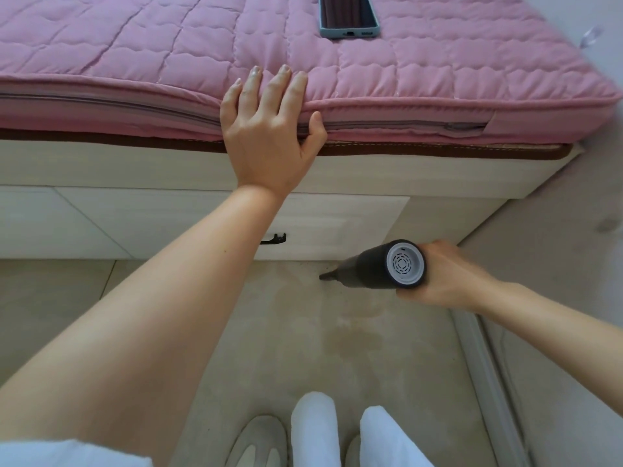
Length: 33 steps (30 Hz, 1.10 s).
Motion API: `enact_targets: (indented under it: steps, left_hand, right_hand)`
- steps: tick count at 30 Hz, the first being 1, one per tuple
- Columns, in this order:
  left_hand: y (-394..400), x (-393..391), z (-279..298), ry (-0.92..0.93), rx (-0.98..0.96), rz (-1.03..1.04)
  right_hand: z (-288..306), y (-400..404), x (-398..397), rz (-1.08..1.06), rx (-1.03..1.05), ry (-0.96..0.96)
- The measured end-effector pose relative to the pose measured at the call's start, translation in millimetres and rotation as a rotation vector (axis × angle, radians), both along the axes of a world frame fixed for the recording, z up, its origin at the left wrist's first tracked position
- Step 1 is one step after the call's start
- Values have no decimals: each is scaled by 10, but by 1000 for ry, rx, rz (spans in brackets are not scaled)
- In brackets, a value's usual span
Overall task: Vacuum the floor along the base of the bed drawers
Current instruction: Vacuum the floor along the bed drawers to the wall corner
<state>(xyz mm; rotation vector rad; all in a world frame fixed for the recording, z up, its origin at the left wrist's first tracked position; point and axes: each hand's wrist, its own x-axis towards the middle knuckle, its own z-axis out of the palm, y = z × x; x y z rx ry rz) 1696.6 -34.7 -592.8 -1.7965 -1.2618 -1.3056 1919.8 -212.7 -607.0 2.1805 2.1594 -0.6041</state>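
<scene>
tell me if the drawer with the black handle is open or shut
Shut. The drawer front sits flush with the white bed base, with no gap showing, and its black handle is untouched by either hand.

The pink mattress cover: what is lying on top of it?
On the pink mattress cover lie a phone in a teal case, cut off by the frame's top edge, and the left hand, fingers straight, resting on its edge. Whatever is beneath the hand is hidden.

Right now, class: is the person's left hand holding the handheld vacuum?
No: the left hand rests flat on the pink mattress edge, while the right hand grips the handheld vacuum.
</scene>
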Motion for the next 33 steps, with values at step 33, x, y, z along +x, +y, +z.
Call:
enact_targets:
  steps: [33]
  left_hand:
    - [1, -9, -9, 10, 24, 8]
  right_hand:
    - [68, 205, -20, 50, 4, -6]
